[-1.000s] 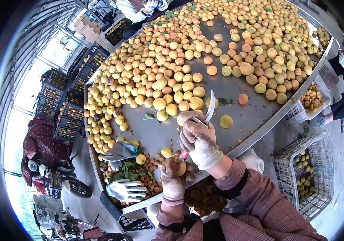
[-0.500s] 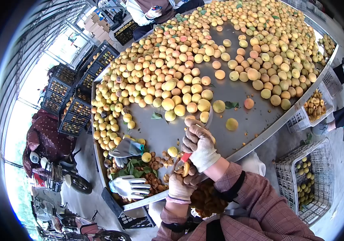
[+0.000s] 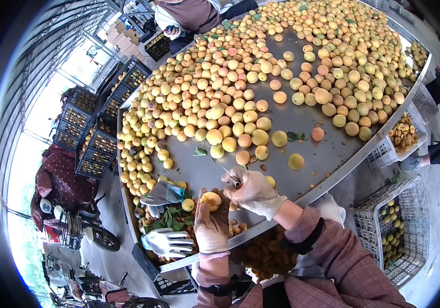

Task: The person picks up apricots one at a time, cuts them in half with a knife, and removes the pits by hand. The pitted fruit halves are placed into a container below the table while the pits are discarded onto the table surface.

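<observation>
My left hand (image 3: 212, 228), in a pale glove with soiled fingers, is turned palm up over the near edge of the metal table (image 3: 179, 154). An apricot (image 3: 211, 200) that looks cut rests in its curled fingers. Just to the right, my right hand (image 3: 255, 191), gloved too, is closed around a knife; its thin blade (image 3: 223, 167) points up and left, while the fist hides the handle. Beyond both hands lies a large heap of apricots (image 3: 230, 97). Below them, a container of dark apricot pieces (image 3: 269, 256) is partly hidden by my arms.
Grey gloves (image 3: 163, 196) and a white glove (image 3: 167, 241) lie near leaves (image 3: 171, 218) at the table's left corner. A crate (image 3: 392, 226) with apricots stands at right, below a basket of halves (image 3: 403, 136). Other people work at the far side and right.
My hands have moved apart. The left has turned palm up, showing the apricot; the right has shifted slightly left and down, its knife blade swinging to the left.
</observation>
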Demonstrator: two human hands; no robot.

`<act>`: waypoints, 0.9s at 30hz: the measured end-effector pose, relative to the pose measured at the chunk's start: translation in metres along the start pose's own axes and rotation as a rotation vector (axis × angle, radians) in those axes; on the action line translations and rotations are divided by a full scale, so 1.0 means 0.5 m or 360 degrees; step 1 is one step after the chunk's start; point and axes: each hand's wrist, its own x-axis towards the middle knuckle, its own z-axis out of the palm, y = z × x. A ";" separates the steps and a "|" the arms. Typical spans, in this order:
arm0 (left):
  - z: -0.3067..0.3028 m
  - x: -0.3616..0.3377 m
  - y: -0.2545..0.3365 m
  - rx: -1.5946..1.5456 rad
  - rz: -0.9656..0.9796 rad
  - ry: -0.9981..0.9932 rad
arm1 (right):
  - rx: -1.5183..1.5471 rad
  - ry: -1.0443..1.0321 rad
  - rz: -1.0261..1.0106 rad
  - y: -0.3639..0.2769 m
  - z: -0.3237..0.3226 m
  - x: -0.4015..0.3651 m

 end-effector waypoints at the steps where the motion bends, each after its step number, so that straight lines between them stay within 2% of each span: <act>1: 0.010 -0.014 0.013 0.0073 0.0007 0.0044 | 0.0053 -0.0099 0.0165 -0.025 -0.025 0.001; 2: 0.004 -0.027 0.020 0.0244 0.0026 -0.0011 | 0.0037 -0.0074 0.0171 -0.023 -0.033 0.000; 4: 0.024 -0.071 0.045 0.0692 -0.0242 -0.0267 | -0.0056 -0.0046 -0.0015 -0.018 -0.062 0.000; 5: 0.026 -0.092 0.049 0.0920 -0.0382 -0.0375 | 0.0116 0.0158 -0.0225 -0.007 -0.076 0.004; 6: 0.032 -0.106 0.053 0.1154 -0.0513 -0.0477 | 0.0767 0.0041 0.0006 -0.025 -0.115 0.005; 7: 0.052 -0.112 0.056 0.1380 -0.0515 -0.0498 | 0.0995 0.0225 0.0150 -0.062 -0.159 -0.001; 8: 0.060 -0.097 0.056 0.1374 -0.0530 -0.0498 | 0.1225 0.0397 0.0298 -0.083 -0.198 -0.005; 10: 0.096 -0.042 0.062 0.2119 -0.0033 -0.0928 | 0.1740 0.0684 -0.0299 -0.020 -0.268 0.001; 11: 0.133 -0.020 0.055 0.1718 -0.0252 -0.0637 | 0.2088 0.0927 -0.0247 -0.019 -0.296 0.000; 12: 0.137 0.025 0.040 0.2113 -0.0135 -0.0595 | 0.2435 0.1181 -0.0186 -0.018 -0.317 -0.005; 13: 0.167 0.051 0.015 0.1794 -0.0136 -0.0508 | 0.2431 0.1189 -0.0194 -0.005 -0.335 -0.013; 14: 0.178 0.091 -0.009 0.1769 -0.0103 -0.0639 | 0.2554 0.1092 -0.0193 0.013 -0.351 -0.024; 15: 0.192 0.129 -0.039 0.2302 0.0376 -0.1015 | 0.2673 0.0999 -0.0192 0.025 -0.365 -0.033; 16: 0.227 0.133 -0.072 0.2116 0.0049 -0.1037 | 0.2657 0.1024 -0.0196 0.030 -0.376 -0.039; 18: 0.279 0.144 -0.156 0.2846 0.0143 -0.1304 | 0.2242 0.1112 -0.0393 0.035 -0.390 -0.047; 19: 0.296 0.147 -0.196 0.2834 0.0133 -0.1316 | 0.2232 0.1174 -0.0377 0.028 -0.389 -0.048; 21: 0.312 0.160 -0.256 0.3635 0.0071 -0.1506 | 0.2244 0.1100 -0.0291 0.018 -0.382 -0.046; 23: 0.305 0.175 -0.257 0.3543 0.0008 -0.1452 | 0.2242 0.0892 -0.0200 0.018 -0.366 -0.039; 24: 0.295 0.187 -0.249 0.3452 -0.0057 -0.1389 | 0.2249 0.0898 -0.0208 0.010 -0.358 -0.039; 26: 0.237 0.209 -0.189 0.2126 -0.0350 -0.1272 | 0.1872 0.0646 -0.0062 -0.027 -0.335 -0.044; 27: 0.222 0.203 -0.157 0.1530 -0.0487 -0.1000 | 0.1725 0.0609 0.0031 -0.050 -0.322 -0.044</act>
